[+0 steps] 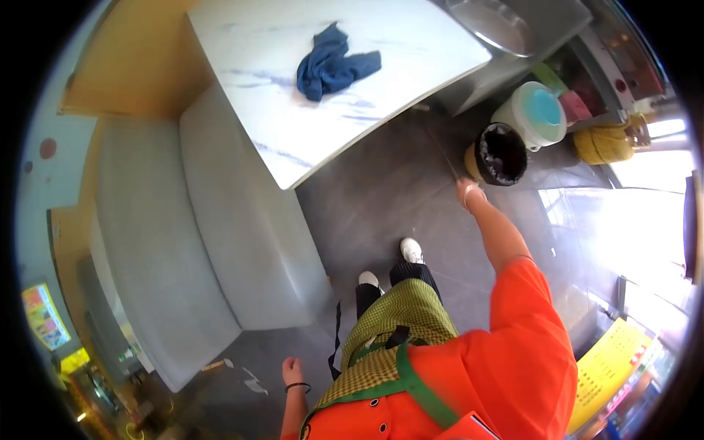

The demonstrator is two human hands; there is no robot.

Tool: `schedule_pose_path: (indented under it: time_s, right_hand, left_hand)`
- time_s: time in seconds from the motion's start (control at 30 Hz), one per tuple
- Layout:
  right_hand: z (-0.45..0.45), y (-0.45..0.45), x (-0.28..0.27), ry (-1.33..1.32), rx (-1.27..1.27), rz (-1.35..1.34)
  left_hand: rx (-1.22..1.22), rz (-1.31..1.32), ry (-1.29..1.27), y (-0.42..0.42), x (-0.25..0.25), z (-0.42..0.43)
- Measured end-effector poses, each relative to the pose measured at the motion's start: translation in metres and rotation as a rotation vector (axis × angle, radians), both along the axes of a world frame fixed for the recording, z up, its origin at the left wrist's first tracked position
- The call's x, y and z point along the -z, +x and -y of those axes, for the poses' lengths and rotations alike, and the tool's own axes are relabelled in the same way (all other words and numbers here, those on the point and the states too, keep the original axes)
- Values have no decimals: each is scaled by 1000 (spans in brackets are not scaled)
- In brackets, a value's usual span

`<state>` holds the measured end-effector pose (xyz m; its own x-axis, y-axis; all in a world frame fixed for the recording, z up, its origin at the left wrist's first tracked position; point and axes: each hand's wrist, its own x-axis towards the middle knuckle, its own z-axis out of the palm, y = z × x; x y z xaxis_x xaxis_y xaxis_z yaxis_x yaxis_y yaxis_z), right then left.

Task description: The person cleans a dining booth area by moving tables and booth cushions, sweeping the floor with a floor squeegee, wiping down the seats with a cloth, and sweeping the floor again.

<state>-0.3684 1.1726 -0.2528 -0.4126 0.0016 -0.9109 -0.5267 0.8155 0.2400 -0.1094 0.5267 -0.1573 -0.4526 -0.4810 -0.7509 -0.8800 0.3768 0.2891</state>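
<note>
The right hand (469,192) is stretched out forward over the dark floor (367,183), and its fingers are closed around one end of a thin rod (442,152). The rod lies therefore directly in the grip. From the fingers it goes away from the person, slanting to the left, toward the space beside the table (293,150). Its far part is thin and blurred, so I cannot tell exactly where it finishes, nor whether it touches the floor.

Just beside this hand, on its right, stands a bin (496,178) with a black lining. Behind the bin is a white bucket (513,117), with something light blue at its opening. I cannot tell whether the hand touches the bin.

The left hand (292,370) hangs low at the side of the body, well apart from the rod. Its fingers seem bent, but I cannot tell if they are fully closed. A dark band (297,386) is around this wrist.

On the white, marbled table lies a crumpled blue cloth (334,66), well apart from both hands. A grey seat (242,235) stands near the table, on the left.
</note>
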Motion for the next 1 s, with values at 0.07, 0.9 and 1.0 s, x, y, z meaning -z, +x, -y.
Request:
schedule_pose_path:
  time_s: [0.07, 0.9, 1.0]
  right_hand:
    - [7, 11, 39, 53, -302, 202]
    - [287, -31, -7, -173, 799, -23]
    - [271, 58, -29, -209, 641, -36]
  left_hand:
    - [142, 45, -24, -3, -21, -31]
    - [83, -28, 126, 82, -17, -24]
    - [100, -2, 127, 81, -16, 15]
